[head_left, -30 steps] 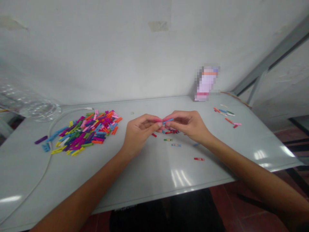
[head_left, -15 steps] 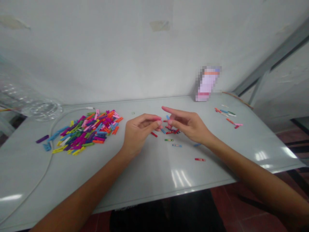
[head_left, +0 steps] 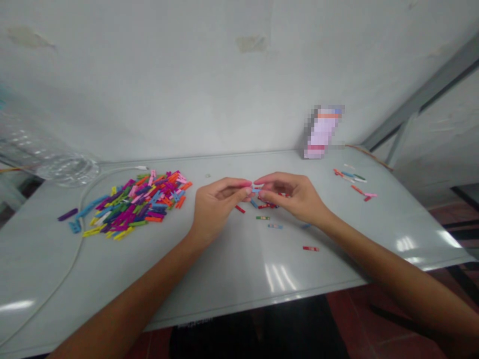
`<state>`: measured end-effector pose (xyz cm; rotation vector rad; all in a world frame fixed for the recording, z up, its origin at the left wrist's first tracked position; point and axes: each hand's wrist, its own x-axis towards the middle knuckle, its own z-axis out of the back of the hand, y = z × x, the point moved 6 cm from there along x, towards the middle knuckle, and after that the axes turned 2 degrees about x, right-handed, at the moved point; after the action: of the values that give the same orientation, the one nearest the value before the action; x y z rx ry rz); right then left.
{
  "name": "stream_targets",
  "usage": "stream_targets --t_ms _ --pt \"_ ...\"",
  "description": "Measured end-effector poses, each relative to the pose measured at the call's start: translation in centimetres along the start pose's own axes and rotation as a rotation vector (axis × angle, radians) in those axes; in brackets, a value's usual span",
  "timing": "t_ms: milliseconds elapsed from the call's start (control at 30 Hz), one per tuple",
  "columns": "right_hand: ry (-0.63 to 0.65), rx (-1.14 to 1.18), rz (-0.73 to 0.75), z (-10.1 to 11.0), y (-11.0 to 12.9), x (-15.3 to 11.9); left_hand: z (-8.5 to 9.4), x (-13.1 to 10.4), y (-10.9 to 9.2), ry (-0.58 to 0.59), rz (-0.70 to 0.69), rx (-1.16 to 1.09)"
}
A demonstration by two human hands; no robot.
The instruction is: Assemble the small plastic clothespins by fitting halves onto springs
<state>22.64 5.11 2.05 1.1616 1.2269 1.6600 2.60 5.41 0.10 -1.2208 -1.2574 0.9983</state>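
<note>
My left hand (head_left: 220,202) and my right hand (head_left: 294,195) come together above the middle of the table, fingertips nearly touching. Between them shows a small light-blue clothespin piece (head_left: 256,190), pinched by my right thumb and forefinger. My left thumb and fingers are closed at its other end; whatever else they hold is too small to make out. Beneath and around the hands lie red clothespin pieces (head_left: 268,205), partly hidden by my right hand. Closer to me are a green clothespin (head_left: 262,218), a blue clothespin (head_left: 275,227) and a red clothespin (head_left: 311,249).
A heap of many-coloured clothespins (head_left: 130,204) lies at left, beside a white cable (head_left: 79,244) and a clear plastic bottle (head_left: 67,167). A blurred-out phone-like object (head_left: 322,132) leans on the wall. Several loose pieces (head_left: 350,174) lie at right.
My right hand has moved slightly left, and its raised forefinger has come down onto the light-blue piece, now between both hands. My left hand has barely moved.
</note>
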Motion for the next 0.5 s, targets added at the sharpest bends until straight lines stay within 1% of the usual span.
stream_targets --t_ms 67,133,200,300,367,433,500 --pt "0.0 0.025 -0.02 0.0 -0.3 0.0 0.0 0.0 0.0 0.002 -0.003 0.007" --pt "-0.009 0.005 -0.005 0.1 -0.3 0.0 0.1 0.0 -0.1 0.001 -0.009 0.015" --pt "-0.036 -0.054 0.049 0.3 0.2 0.0 0.1 -0.1 -0.1 -0.003 -0.015 0.016" --pt "-0.078 -0.167 0.169 0.4 1.3 -0.1 0.1 -0.1 -0.2 -0.01 -0.017 0.021" --pt "-0.085 -0.197 0.226 0.4 2.0 -0.2 0.1 -0.1 -0.3 -0.015 -0.018 0.017" --pt "-0.085 -0.19 0.249 0.3 2.3 -0.2 0.2 -0.2 -0.4 -0.022 -0.019 0.005" --pt "-0.076 -0.173 0.239 0.2 2.2 -0.3 0.2 -0.2 -0.5 -0.029 -0.024 -0.003"
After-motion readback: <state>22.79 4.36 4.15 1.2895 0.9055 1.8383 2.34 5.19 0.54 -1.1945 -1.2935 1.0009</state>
